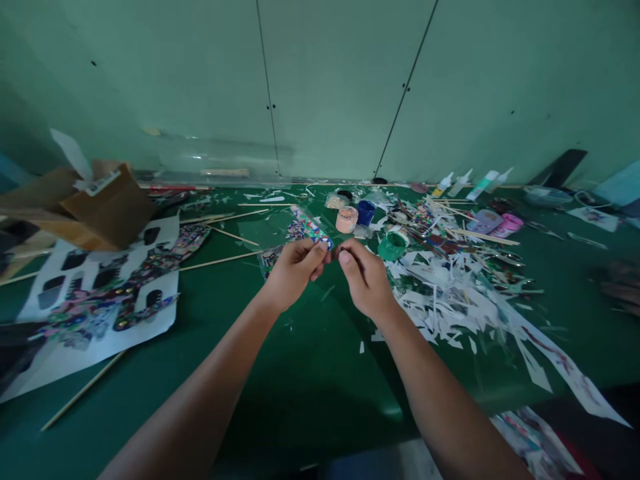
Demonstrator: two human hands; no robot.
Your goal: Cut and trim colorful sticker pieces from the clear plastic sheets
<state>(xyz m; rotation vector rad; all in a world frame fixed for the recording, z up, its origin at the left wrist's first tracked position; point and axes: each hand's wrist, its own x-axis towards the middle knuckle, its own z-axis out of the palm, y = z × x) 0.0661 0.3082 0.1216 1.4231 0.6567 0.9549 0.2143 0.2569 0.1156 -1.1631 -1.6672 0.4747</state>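
- a cardboard box (120,207) at the far left, open, white paper poking out
- a white sheet (160,321) near it, patterned pieces and dark shapes on top
- a thin wooden stick (83,390) at the sheet's near edge
- three jars: peach (347,219), blue (367,213) just beside it, and green (393,246) nearer
- paper scraps (430,310) heaped on the right — white, mostly slivers
- squeeze tubes (483,185) along the back
- a pink container (509,225) farther right
- the green tabletop (320,373) — a pale green wall (340,80) behind
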